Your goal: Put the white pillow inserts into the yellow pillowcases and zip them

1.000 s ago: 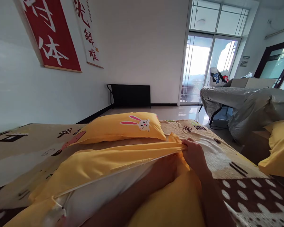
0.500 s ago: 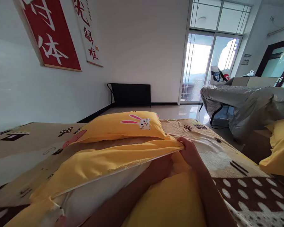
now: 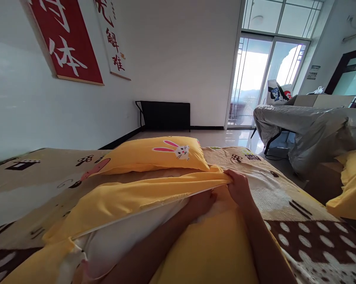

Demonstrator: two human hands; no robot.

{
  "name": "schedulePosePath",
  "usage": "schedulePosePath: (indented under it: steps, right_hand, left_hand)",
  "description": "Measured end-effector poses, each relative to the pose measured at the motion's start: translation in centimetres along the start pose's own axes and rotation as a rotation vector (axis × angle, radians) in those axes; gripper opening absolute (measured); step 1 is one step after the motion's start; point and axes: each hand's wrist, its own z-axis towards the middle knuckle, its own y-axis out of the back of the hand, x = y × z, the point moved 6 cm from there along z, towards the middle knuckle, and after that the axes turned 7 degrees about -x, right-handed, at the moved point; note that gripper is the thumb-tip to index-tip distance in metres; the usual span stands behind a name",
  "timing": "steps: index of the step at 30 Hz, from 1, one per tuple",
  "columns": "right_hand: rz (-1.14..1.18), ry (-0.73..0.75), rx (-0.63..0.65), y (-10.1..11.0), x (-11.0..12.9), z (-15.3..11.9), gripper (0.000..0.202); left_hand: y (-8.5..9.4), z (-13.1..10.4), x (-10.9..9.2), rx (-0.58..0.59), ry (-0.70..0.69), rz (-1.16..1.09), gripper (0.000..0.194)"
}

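Note:
A yellow cover (image 3: 113, 201) lies in front of me with its edge lifted, and a white inner piece (image 3: 130, 228) shows inside the opening. My right hand (image 3: 237, 187) is closed on the cover's raised edge at the right end. My left hand (image 3: 202, 203) reaches inside the opening, over the white piece; its fingers are bent and partly hidden, and what they touch is unclear. Just beyond lies a yellow pillow (image 3: 136, 156) with a rabbit print.
A patterned blanket (image 3: 255, 177) spreads under everything. More yellow fabric (image 3: 351, 189) sits at the right edge. Beyond are a plastic-covered table (image 3: 308, 116), a black panel (image 3: 166, 115) by the wall and glass doors (image 3: 252, 79).
My left hand shows more clearly inside the opening, its fingers more visible near the raised edge. My right hand keeps its hold. The view has shifted slightly.

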Motion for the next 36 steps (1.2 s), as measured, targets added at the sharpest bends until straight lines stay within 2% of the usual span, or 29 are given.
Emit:
schedulePosePath:
  steps: [5,8,13,15,19,22,24,27,30,33,36]
  right_hand:
    - [0.109,-0.099,-0.005,-0.4,-1.0,0.0,0.030]
    - [0.135,-0.083,0.000,-0.7,-1.7,0.2,0.032]
    - [0.112,-0.072,0.027,-0.9,-2.2,0.4,0.029]
    - [0.110,-0.067,0.009,-0.6,-2.1,0.5,0.030]
    - [0.065,-0.049,-0.063,-0.2,-2.3,0.4,0.035]
    - [-0.001,-0.039,-0.123,0.1,-2.7,0.4,0.037]
    - [-0.023,-0.034,-0.143,0.4,-2.8,0.5,0.037]
    - [0.036,-0.010,-0.067,0.8,-2.7,0.7,0.035]
    - [0.139,0.009,0.037,1.1,-2.5,0.7,0.033]
    - [0.188,0.017,0.087,1.4,-2.2,0.6,0.041]
    - [0.088,-0.014,0.043,1.6,-2.2,0.5,0.051]
  left_hand:
    - [-0.5,-0.4,-1.4,0.073,-0.209,0.013,0.032]
    - [-1.0,-0.7,-1.9,0.116,-0.242,0.051,0.025]
    - [-1.2,-0.8,-3.5,0.083,-0.368,0.232,0.039]
    - [-1.4,-0.4,-3.9,0.083,-0.363,0.250,0.040]
    - [-2.1,0.3,-4.3,0.155,-0.361,0.163,0.035]
    - [-2.2,0.5,-3.7,0.163,-0.282,0.056,0.028]
    - [-2.0,0.5,-2.9,0.123,-0.203,0.025,0.030]
    - [-1.2,0.6,-1.2,0.071,-0.078,-0.004,0.032]
    - [-0.6,0.8,-0.2,0.084,-0.040,-0.051,0.034]
    - [-0.3,0.8,-0.5,0.113,-0.080,-0.083,0.035]
    - [-0.7,0.1,-1.8,0.154,-0.158,-0.079,0.027]
